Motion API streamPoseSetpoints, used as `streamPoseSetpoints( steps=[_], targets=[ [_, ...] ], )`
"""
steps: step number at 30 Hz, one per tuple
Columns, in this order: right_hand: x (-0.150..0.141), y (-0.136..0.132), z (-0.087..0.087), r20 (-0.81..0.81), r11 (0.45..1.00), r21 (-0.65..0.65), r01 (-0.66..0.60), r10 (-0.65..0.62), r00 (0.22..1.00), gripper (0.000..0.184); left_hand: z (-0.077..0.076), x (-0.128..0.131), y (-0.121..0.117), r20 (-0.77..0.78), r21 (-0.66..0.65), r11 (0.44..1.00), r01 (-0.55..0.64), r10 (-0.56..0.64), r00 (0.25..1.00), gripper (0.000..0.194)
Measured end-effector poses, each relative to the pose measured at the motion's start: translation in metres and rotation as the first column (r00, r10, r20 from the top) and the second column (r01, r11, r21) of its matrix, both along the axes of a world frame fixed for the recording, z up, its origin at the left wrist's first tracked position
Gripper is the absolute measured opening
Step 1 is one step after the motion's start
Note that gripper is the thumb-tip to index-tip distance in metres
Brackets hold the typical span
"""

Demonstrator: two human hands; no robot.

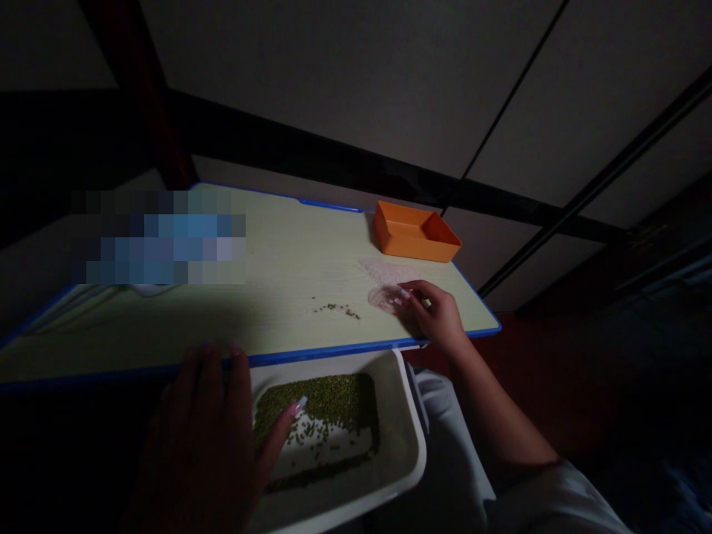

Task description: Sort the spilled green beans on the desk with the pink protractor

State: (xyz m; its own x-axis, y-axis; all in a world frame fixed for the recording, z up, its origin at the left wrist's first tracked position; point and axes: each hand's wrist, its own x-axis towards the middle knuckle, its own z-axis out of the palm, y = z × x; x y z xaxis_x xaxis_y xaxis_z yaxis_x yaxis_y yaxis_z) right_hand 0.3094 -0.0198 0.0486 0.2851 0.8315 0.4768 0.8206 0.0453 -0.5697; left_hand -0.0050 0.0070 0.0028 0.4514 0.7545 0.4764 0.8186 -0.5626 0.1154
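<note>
Dim room; pale panelled wall [345, 81], dark band [289, 152] across; reddish floor [561, 393]; pale-yellow table [278, 256], blue edging [334, 351].

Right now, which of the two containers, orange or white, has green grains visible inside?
The white bin, partly covered by the left hand: green grains lie across its floor. The orange box, on the table, shows none.

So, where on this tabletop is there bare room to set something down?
The widest bare patch of tabletop lies between the pixelated area and the orange tray, behind the scattered green beans. It is crowded in front of the tray: pale grains, then the right hand at a clear plastic piece. The left hand is over the white tub.
</note>
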Motion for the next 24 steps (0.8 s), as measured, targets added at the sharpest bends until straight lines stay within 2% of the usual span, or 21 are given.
streamPoseSetpoints(
  steps=[4, 8, 13, 17, 24],
  targets=[
    [-0.005, -0.001, 0.002, -0.060, 0.996, -0.005, -0.086, 0.085, 0.995, 0.018, 0.001, 0.001, -0.001, 0.003, 0.014, 1.000, 0.002, -0.002, 1.000, 0.090],
    [-0.010, -0.005, 0.006, -0.096, 0.992, -0.024, -0.121, 0.118, 0.988, 0.016, 0.002, 0.000, -0.001, 0.009, -0.003, 1.000, 0.002, -0.002, 1.000, 0.091],
    [-0.023, -0.016, 0.014, -0.052, 0.993, 0.037, -0.115, 0.117, 0.992, 0.016, 0.001, -0.001, -0.001, 0.017, -0.007, 1.000, 0.009, -0.009, 1.000, 0.091],
    [-0.037, -0.022, 0.016, -0.013, 0.982, 0.000, -0.187, 0.187, 0.982, 0.016, 0.001, -0.001, -0.001, 0.004, -0.009, 1.000, 0.005, -0.005, 1.000, 0.091],
    [-0.036, -0.020, 0.007, -0.044, 0.994, -0.078, -0.077, 0.073, 0.996, 0.018, 0.000, 0.000, 0.000, 0.015, -0.025, 1.000, -0.002, 0.002, 1.000, 0.091]
  ],
)
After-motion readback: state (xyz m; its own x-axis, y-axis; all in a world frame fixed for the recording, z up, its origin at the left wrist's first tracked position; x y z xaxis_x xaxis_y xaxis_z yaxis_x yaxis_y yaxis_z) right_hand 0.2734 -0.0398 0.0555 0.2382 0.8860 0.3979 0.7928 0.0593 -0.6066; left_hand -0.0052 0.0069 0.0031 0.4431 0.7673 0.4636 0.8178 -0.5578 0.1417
